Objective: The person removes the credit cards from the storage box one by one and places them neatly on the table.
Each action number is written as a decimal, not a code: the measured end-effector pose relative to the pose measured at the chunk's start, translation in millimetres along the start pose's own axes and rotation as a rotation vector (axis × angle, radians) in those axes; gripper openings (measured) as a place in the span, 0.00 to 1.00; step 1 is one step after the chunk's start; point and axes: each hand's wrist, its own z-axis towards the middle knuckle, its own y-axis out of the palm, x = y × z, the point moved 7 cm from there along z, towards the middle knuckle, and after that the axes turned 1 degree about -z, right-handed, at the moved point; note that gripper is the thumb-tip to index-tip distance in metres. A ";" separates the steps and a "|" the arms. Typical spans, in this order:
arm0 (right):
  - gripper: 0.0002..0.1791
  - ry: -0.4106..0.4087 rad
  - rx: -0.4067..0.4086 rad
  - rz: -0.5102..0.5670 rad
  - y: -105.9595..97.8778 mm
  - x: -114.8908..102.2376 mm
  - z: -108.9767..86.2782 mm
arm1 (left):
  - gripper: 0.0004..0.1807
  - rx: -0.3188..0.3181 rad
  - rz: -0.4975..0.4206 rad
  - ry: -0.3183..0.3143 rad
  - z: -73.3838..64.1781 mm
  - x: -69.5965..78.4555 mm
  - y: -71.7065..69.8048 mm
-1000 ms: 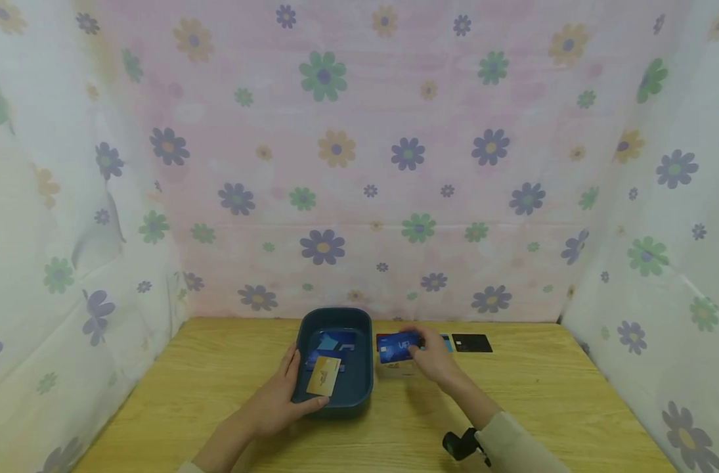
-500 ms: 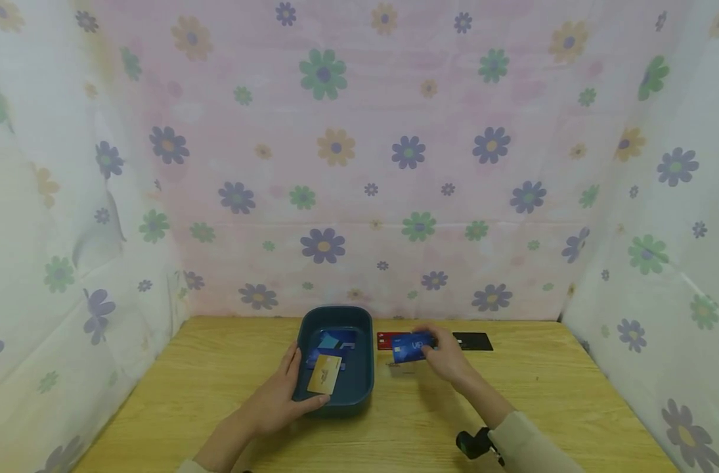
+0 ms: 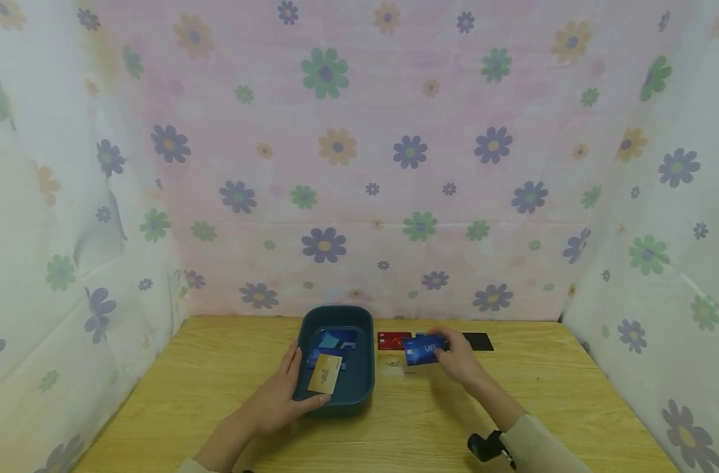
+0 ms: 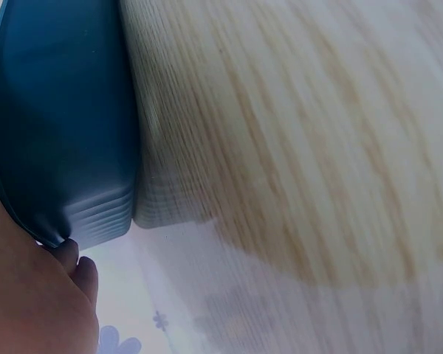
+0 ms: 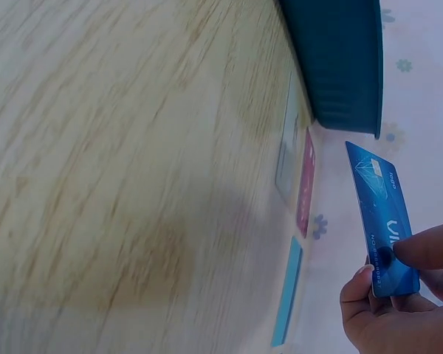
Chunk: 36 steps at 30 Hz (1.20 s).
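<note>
My right hand (image 3: pixel 458 361) pinches a blue VIP card (image 5: pixel 380 199) by one end, between thumb and fingers, above the table. Below and behind it lie a red card (image 3: pixel 393 340), a pale card (image 3: pixel 392 365), a black card (image 3: pixel 480 341) and a light blue card (image 5: pixel 287 291); the hand and held card partly cover some of these. My left hand (image 3: pixel 273 399) grips the near-left corner of a dark teal plastic bin (image 3: pixel 359 387), thumb at the front rim, fingers along the left wall. In the bin, a gold card (image 3: pixel 325 374) overlaps blue cards (image 3: pixel 334 341).
The wooden table (image 3: pixel 217 355) reaches a flowered cloth (image 3: pixel 359 164) at the back, with cloth at both sides too. A small black device (image 3: pixel 486 447) hangs by the right sleeve (image 3: pixel 542 447).
My right hand has moved to the right with the blue VIP card, uncovering the red card and more of the pale one. The left hand and bin have stayed put.
</note>
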 end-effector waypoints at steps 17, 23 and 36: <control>0.25 0.043 -0.037 -0.006 -12.0 27.8 -2.0 | 0.68 -0.004 0.001 -0.010 0.7 0.7 0.1; 0.24 0.037 -0.041 -0.001 -15.1 36.3 -2.0 | 0.68 -0.006 0.011 -0.010 0.5 0.3 -0.1; 0.18 0.004 -0.056 -0.184 -15.3 37.8 0.0 | 0.68 -0.014 -0.006 -0.013 0.5 2.2 -0.7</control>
